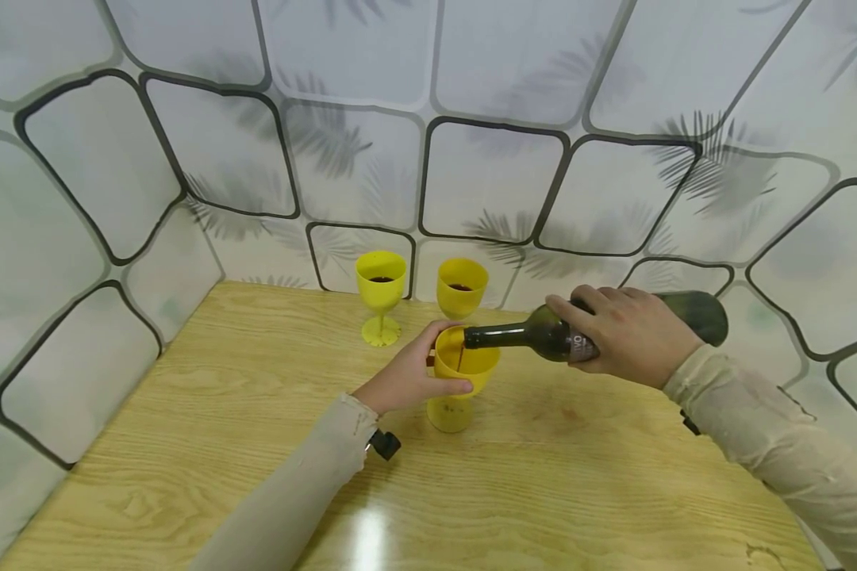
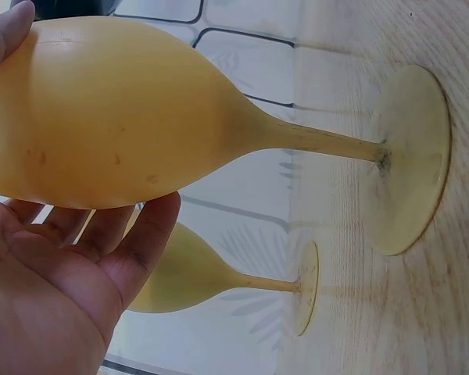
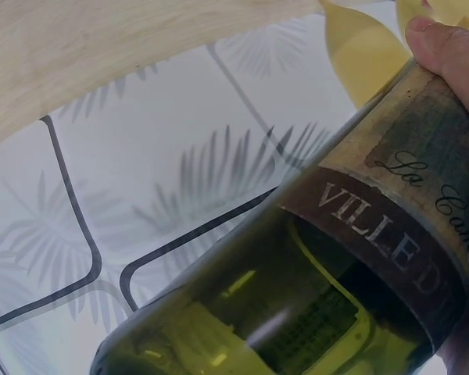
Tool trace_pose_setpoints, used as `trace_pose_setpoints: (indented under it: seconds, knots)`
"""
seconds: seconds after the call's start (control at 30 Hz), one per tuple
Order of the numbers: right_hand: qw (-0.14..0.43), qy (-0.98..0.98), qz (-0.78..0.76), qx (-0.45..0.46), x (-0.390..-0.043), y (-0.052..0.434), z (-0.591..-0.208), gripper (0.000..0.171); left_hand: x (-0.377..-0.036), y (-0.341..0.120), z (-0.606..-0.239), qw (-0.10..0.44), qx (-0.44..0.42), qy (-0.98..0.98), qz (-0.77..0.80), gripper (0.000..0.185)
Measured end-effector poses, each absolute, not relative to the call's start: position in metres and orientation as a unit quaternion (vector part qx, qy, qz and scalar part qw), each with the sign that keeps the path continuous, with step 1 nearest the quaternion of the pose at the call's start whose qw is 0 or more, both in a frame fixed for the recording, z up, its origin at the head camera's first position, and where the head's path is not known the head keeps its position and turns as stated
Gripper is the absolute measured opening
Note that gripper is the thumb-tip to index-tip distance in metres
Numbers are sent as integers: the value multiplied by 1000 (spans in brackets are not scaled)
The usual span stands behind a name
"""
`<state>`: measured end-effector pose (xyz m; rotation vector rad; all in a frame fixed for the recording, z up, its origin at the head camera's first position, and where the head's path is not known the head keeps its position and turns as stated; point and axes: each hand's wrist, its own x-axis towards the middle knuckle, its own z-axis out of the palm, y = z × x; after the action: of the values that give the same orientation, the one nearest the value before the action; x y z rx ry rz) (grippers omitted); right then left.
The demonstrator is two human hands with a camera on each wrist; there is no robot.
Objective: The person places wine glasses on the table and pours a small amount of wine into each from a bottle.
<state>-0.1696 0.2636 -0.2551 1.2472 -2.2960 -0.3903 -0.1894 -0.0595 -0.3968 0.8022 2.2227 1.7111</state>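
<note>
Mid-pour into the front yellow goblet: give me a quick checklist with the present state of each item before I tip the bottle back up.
1. Left hand steadies the front goblet: ok, fingers curl round the bowl.
2. Goblet foot flat on the table: ok.
3. Right hand grips the bottle: ok.
4. Bottle mouth over the goblet's rim: ok, a dark stream runs inside.
5. Fill level in the front goblet: cannot tell.
6. Two back goblets apart from the pour: ok, dark liquid in both.

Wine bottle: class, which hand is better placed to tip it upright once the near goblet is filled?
Right hand: it grips the bottle. The left hand holds the goblet.
</note>
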Motion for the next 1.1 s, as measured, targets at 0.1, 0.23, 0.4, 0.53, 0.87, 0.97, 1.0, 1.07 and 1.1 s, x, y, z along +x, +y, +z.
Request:
trace_pose_setpoints:
  seconds: [0.1, 0.23, 0.4, 0.53, 0.87, 0.97, 1.0, 1.07, 1.1]
  knots:
    - [247, -842, -142, 457, -170, 264, -255, 90, -189, -60, -397, 111, 273, 758, 582, 91]
    - [248, -842, -143, 457, -170, 263, -255, 91, -188, -60, -395, 112, 274, 755, 585, 90]
    - [248, -841, -144, 459, -171, 263, -255, 92, -187, -60, -393, 115, 276, 753, 586, 88]
    - [248, -840, -145, 460, -171, 262, -254, 92, -187, -60, -393, 114, 278, 754, 584, 88]
    - [253, -839, -148, 458, -170, 264, -251, 94, -187, -60, -393, 113, 275, 754, 585, 90]
    - [253, -840, -148, 457, -170, 264, -252, 93, -187, -59, -393, 116, 274, 753, 588, 90]
    - [252, -840, -148, 456, -170, 264, -252, 93, -187, -59, -393, 117, 273, 752, 588, 89]
    - [252, -841, -147, 456, -170, 264, -253, 93, -187, -59, -392, 117, 273, 752, 588, 88]
    - [251, -841, -146, 455, -170, 264, -253, 92, -187, -59, -393, 117, 273, 752, 588, 87]
